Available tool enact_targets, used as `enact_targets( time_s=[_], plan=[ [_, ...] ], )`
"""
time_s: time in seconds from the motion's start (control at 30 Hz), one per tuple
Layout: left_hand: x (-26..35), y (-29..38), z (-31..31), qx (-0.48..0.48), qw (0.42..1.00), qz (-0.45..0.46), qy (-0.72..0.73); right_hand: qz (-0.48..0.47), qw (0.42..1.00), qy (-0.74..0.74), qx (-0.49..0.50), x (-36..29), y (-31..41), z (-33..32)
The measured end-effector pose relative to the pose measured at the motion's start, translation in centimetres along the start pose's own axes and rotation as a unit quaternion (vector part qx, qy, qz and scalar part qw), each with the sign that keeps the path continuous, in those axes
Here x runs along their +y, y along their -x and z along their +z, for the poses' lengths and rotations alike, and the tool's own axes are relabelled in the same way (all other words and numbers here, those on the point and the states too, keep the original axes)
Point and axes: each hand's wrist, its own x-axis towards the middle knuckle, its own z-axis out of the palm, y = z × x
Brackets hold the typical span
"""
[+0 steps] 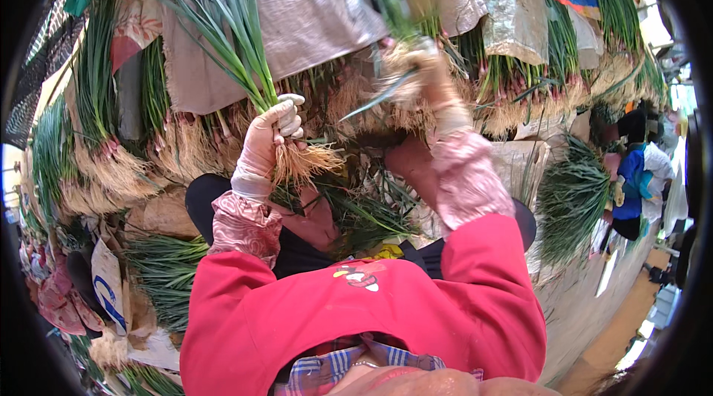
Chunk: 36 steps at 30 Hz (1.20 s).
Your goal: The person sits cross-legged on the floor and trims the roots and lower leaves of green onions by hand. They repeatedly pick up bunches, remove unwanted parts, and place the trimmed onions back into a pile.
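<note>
My left hand [274, 127], in a pale glove, grips a small bunch of green onions [248, 56] near the base. Its leaves point up and away from me, and the tan roots [303, 163] hang below the fist. To the right, my right hand [431, 70] is blurred by motion. It is closed around blurred green onions [398, 11] at the root end, by the row in front, and a loose leaf [379, 96] sticks out to its left. Cut or fallen green leaves [367, 209] lie between my bare feet.
A long row of rooted green onions [106, 134] curves before me, partly covered by a woven sack [312, 11]. Piles of leaves lie at left [167, 273] and right [574, 201]. Another person [640, 178] is at the right, and a person's patterned clothing [61, 295] shows at far left.
</note>
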Motion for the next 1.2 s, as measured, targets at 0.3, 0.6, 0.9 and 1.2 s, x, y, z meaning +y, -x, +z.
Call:
enact_targets(
  time_s=[0.3, 0.6, 0.9, 1.2],
  plan=[
    [-0.2, -0.6, 2.0, -0.045, 0.999, 0.02, -0.022, -0.24, 0.92, 0.204, 0.231, -7.7, 2.9, -8.2],
    [5.5, -11.9, -2.6, 0.068, 0.984, 0.023, -0.163, -0.067, 0.896, 0.43, 0.09, -2.2, 12.4, -7.3],
    [8.6, -8.5, -6.5, 0.114, 0.965, 0.025, -0.235, -0.002, 0.713, 0.701, 0.021, 1.7, 4.3, 2.8],
    [8.8, -5.0, -2.2, 0.043, 0.975, 0.031, -0.214, 0.075, 0.975, 0.206, -0.023, -3.1, 0.9, -3.9]
  ],
)
